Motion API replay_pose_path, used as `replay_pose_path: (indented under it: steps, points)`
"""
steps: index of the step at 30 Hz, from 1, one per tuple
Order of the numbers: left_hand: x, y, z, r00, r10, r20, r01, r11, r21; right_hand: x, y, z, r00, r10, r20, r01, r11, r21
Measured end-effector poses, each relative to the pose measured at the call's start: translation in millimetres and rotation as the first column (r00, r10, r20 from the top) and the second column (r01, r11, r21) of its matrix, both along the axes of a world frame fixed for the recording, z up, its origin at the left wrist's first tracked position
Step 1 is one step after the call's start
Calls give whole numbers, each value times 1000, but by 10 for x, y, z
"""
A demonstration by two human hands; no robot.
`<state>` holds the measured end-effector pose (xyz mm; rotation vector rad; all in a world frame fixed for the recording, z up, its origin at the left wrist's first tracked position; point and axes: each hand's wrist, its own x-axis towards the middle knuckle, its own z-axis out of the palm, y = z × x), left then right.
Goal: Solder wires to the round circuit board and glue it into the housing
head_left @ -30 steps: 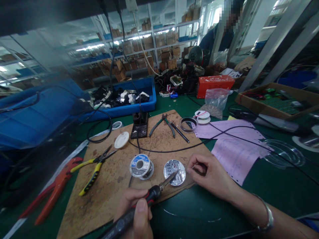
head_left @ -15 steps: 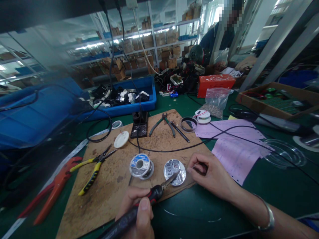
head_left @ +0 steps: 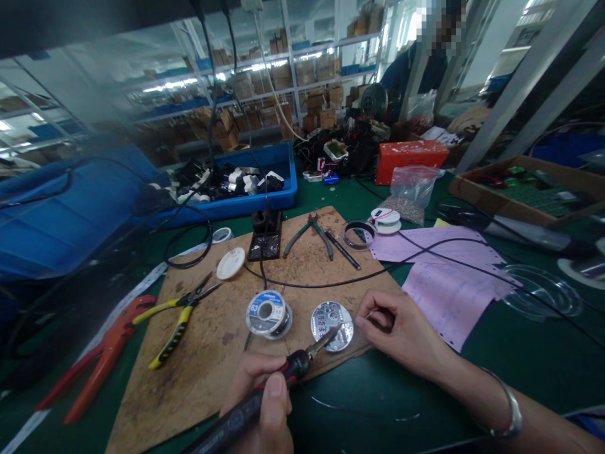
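Observation:
My left hand (head_left: 262,397) is closed around a black and red soldering iron (head_left: 265,394) whose metal tip rests on a round circuit board (head_left: 331,325) lying on the brown work board (head_left: 212,340). Just right of the circuit board, my right hand (head_left: 401,331) is pinched on a thin solder wire (head_left: 367,315). A spool of solder (head_left: 267,313) sits left of the circuit board.
Yellow-handled pliers (head_left: 177,321) and an orange tool (head_left: 97,362) lie to the left. Cutters (head_left: 309,232), a black pen (head_left: 341,250) and an iron stand (head_left: 266,236) sit further back. Pink papers (head_left: 449,277), a blue bin (head_left: 236,186), a red box (head_left: 409,157) and another person (head_left: 416,60) are behind.
Nothing has visibly moved except a slight camera shift; both hands stay at the circuit board.

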<state>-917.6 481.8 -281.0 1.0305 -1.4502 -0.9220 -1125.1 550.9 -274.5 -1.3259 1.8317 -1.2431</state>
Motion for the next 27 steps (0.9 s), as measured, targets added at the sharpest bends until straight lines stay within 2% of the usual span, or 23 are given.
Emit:
replay_pose_path:
  steps: [5, 8, 13, 15, 20, 27]
  points:
    - [14, 14, 9, 997, -7, 81, 13, 998, -66, 3, 10, 4, 1000, 0, -8, 0, 1000, 5]
    - [5, -1, -2, 999, -1, 43, 3, 999, -48, 11, 10, 14, 1000, 3, -5, -3, 1000, 8]
    - [-13, -18, -9, 997, -41, 67, 48, 993, -110, 9, 1, 19, 1000, 1, -17, -1, 1000, -10]
    - [-39, 21, 12, 999, -11, 39, 14, 998, -67, 4, 0, 18, 1000, 2, -18, -2, 1000, -9]
    - [-138, 156, 100, 992, 128, -3, -125, 979, 163, 1, 1, 7, 1000, 12, -27, -12, 1000, 3]
    - [-131, 140, 86, 992, 121, 22, -123, 984, 127, 5, 5, -5, 999, 30, -26, -30, 1000, 2]
